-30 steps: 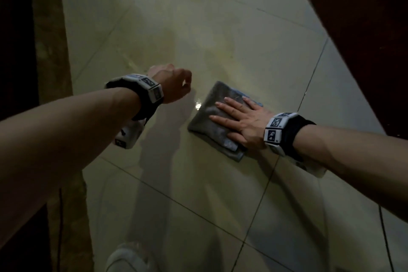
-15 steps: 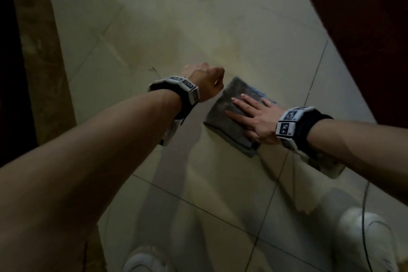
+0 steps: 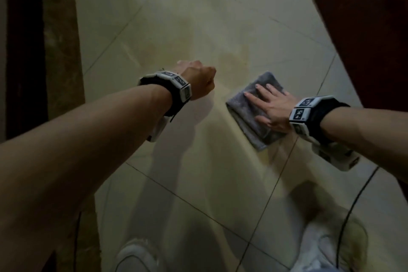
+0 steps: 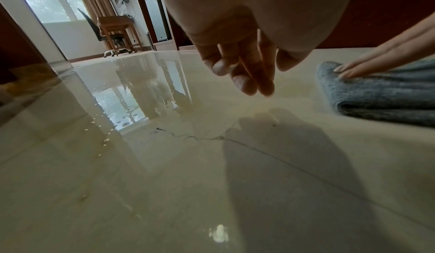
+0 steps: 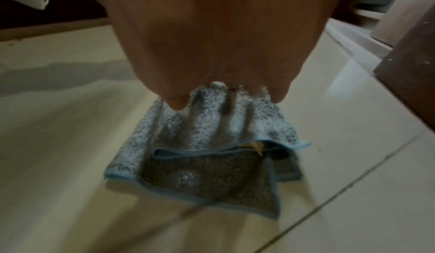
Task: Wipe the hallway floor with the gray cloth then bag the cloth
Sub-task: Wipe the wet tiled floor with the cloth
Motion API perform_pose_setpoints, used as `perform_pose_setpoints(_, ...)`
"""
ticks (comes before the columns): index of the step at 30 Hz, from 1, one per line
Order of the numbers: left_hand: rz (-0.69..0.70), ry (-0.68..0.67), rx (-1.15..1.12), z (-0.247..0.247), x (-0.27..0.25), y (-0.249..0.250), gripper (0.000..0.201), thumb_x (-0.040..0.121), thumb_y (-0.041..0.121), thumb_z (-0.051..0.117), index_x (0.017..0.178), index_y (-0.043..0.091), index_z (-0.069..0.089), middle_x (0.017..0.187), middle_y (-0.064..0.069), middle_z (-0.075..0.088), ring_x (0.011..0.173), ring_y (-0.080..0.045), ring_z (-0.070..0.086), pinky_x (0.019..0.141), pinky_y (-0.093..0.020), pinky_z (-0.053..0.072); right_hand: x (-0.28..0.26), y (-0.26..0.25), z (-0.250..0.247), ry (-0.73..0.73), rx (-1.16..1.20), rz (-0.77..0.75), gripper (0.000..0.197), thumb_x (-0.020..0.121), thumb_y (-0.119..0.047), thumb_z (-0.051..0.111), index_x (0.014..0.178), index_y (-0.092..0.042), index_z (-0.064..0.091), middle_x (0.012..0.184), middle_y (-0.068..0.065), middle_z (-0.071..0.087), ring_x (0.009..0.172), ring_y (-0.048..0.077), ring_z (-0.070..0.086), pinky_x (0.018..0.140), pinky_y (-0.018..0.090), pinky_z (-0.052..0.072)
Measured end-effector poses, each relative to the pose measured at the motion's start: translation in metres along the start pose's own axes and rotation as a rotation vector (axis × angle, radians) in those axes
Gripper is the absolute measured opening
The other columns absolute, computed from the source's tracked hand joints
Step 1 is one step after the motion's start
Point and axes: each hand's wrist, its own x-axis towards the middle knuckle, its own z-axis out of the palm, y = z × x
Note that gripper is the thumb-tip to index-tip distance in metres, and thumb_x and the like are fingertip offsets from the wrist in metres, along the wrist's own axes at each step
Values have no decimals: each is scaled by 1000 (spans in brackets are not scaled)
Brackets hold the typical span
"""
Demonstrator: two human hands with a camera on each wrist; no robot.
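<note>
We pressed our right hand (image 3: 274, 107), fingers flat, on the folded gray cloth (image 3: 247, 104) lying on the tiled floor (image 3: 198, 28), our empty left hand (image 4: 237, 67) hanging loosely curled nearby; soft and light, the cloth looked easiest to pinch by its hemmed edge.

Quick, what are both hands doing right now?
Left hand: holds nothing, fingers loosely curled above the floor.
Right hand: open, flat fingers pressing the gray cloth.

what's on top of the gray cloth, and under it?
On the gray cloth: the right hand, fingers flat. Under it: the tile floor; the covered patch cannot be seen.
</note>
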Motion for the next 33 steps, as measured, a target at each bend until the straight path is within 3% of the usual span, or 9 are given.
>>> perform_pose_setpoints(4,93,-80,95,-7,-1,0,26,92,36,43,103,24,63,96,-10,66,81,-34,63,63,-30,38,8,-13,8,-24,61,-35,72,101,-57,25,153,-35,-19,161,14,-23,150,29,-15,121,51,7)
perform_pose_setpoints(8,95,-85,146,-16,6,4,27,94,34,43,108,23,63,99,-11,65,84,-35,62,63,-30,36,6,-23,25,73,180,26,74,99,-59,23,150,-37,-26,160,8,-27,149,26,-21,119,58,-5)
perform_pose_setpoints(14,3,-56,104,-16,1,0,27,95,33,41,108,22,62,95,-10,65,82,-34,63,64,-30,42,-4,-28,53,170,247,70,69,86,-63,-5,144,-38,-33,159,5,-31,147,25,-26,119,54,-10)
perform_pose_setpoints(20,-88,-99,126,-7,-27,-16,25,93,34,44,102,21,63,89,-9,66,71,-30,57,61,-29,36,13,-40,35,172,312,122,71,98,-60,15,149,-36,-28,158,6,-33,146,28,-29,116,61,-10)
perform_pose_setpoints(23,-106,-102,131,-10,-33,-24,25,92,34,44,102,22,64,88,-9,66,72,-31,60,59,-29,37,11,-47,26,100,226,-35,74,96,-66,13,149,-35,-29,156,9,-36,144,32,-32,115,64,-9)
perform_pose_setpoints(26,-149,-99,138,-17,-34,-28,26,91,34,44,103,23,63,89,-11,66,68,-30,53,59,-29,35,4,-68,16,61,111,-277,90,74,-79,-17,153,-36,-20,160,10,-28,145,35,-28,115,65,-8)
perform_pose_setpoints(28,-147,-95,152,-19,-36,-29,26,91,35,44,104,23,63,91,-12,67,69,-32,54,60,-29,33,-1,-92,14,41,28,-425,100,66,-80,-24,155,-36,-11,162,10,-20,147,38,-21,114,67,-6)
perform_pose_setpoints(31,-111,-95,157,-19,-38,-27,26,91,35,45,103,21,63,91,-13,67,78,-36,63,61,-29,36,-3,-109,15,76,-50,-577,86,78,-72,-12,156,-40,2,165,7,-8,150,38,-9,115,66,-1)
perform_pose_setpoints(33,-96,-107,163,-19,-37,-26,27,91,36,45,103,22,64,90,-13,66,78,-36,63,61,-29,37,1,-100,12,124,-87,-607,67,91,-61,0,155,-44,2,166,2,-7,151,33,-8,118,61,-3)
